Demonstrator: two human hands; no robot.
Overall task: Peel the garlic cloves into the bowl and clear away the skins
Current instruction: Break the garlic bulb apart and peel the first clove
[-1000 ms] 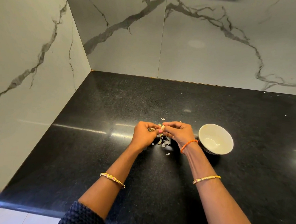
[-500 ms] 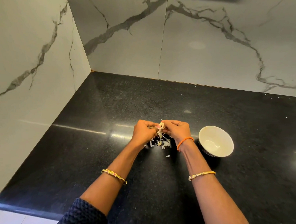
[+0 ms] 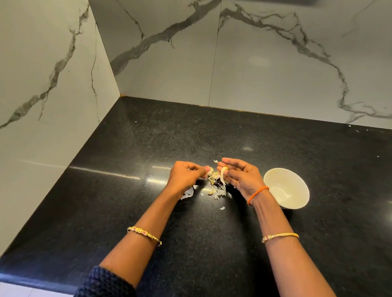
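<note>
Head view: at the frame's center, the left hand [image 3: 185, 177] has curled fingers pinching a pale garlic clove [image 3: 210, 171]. The right hand [image 3: 241, 176] pinches a curling strip of skin [image 3: 222, 175]. Papery skins [image 3: 216, 192] litter the black counter [image 3: 119, 201] below; the white bowl [image 3: 286, 188] sits right.

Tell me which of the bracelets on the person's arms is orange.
The thin orange beaded bracelet at the right wrist, beside the white bowl. The other two, the gold bangle on the left forearm and the gold bangle on the right forearm, are golden.
</note>
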